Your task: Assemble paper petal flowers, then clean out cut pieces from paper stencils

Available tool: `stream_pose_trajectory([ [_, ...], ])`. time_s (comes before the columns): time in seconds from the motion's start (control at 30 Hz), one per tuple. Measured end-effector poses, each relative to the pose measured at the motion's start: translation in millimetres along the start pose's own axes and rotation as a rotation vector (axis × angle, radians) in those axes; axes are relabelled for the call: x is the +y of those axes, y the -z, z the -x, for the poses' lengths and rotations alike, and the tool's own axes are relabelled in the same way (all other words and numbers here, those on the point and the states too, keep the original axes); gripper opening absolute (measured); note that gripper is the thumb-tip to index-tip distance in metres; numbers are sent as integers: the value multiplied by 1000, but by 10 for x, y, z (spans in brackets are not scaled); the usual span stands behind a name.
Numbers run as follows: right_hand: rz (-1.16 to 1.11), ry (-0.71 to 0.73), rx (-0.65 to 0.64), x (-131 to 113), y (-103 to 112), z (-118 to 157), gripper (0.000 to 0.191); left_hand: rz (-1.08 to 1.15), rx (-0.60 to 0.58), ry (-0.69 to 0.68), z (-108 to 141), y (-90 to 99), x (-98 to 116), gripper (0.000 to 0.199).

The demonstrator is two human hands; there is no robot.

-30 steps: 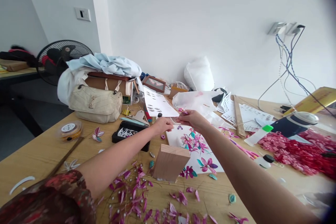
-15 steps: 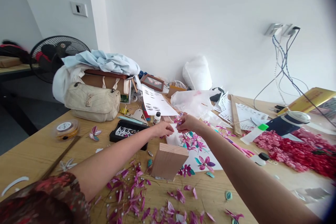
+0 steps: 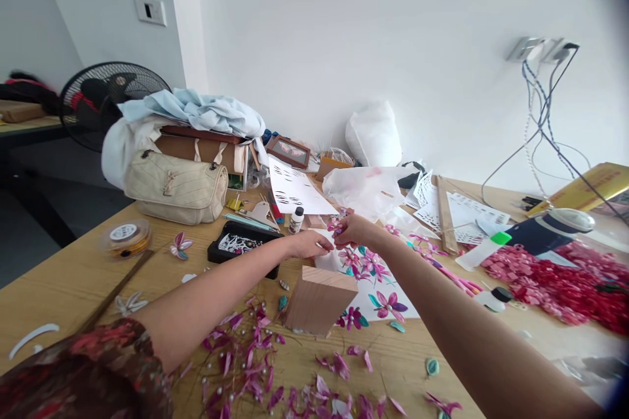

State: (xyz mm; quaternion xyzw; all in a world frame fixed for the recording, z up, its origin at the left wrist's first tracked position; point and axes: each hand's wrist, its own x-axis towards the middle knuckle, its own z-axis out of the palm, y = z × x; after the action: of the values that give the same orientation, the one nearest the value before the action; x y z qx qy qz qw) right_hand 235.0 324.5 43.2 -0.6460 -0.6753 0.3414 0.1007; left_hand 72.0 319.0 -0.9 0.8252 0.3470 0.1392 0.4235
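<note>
My right hand (image 3: 358, 230) is closed in a pinch around a small pink flower (image 3: 339, 216), whose petals show above the fingertips. Just left of it, my left hand (image 3: 310, 245) has its fingers bent together; whatever they pinch, if anything, is too small to make out. Below the hands stands a wooden block (image 3: 320, 301) with a sloping top. Pink and purple flowers with teal leaves (image 3: 368, 266) lie behind and beside the block, over a white sheet (image 3: 400, 294). One larger flower (image 3: 388, 305) has a pale centre.
Loose magenta petals and pearl stems (image 3: 246, 353) cover the front of the table. A black tray (image 3: 219, 252) of small parts and a dark-capped bottle (image 3: 296, 220) sit left of the hands. Rightward are a green-capped bottle (image 3: 484, 251) and red-pink trim (image 3: 545, 281). A beige bag (image 3: 177, 190) stands back left.
The whole view has shifted slightly. Both hands stay close together over the flowers, with the pink flower still in my right hand; little else differs.
</note>
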Motion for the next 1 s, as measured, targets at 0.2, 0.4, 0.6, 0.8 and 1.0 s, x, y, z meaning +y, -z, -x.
stream_pose_trajectory([
  [0.2,34,-18,27,-39,-20,54,14,-23,-15,-19,-14,-12,-38,32],
  [0.4,85,-15,12,-106,-7,93,14,-14,-23,-31,-5,-5,-61,32],
  [0.6,159,-11,-11,-137,19,85,11,23,-38,-39,12,-1,-56,32],
  [0.8,196,-15,-7,-91,-14,6,12,82,-42,-30,85,22,-27,34],
  [1.0,244,-1,-5,-67,-32,-14,11,93,-63,-10,96,31,-28,36],
])
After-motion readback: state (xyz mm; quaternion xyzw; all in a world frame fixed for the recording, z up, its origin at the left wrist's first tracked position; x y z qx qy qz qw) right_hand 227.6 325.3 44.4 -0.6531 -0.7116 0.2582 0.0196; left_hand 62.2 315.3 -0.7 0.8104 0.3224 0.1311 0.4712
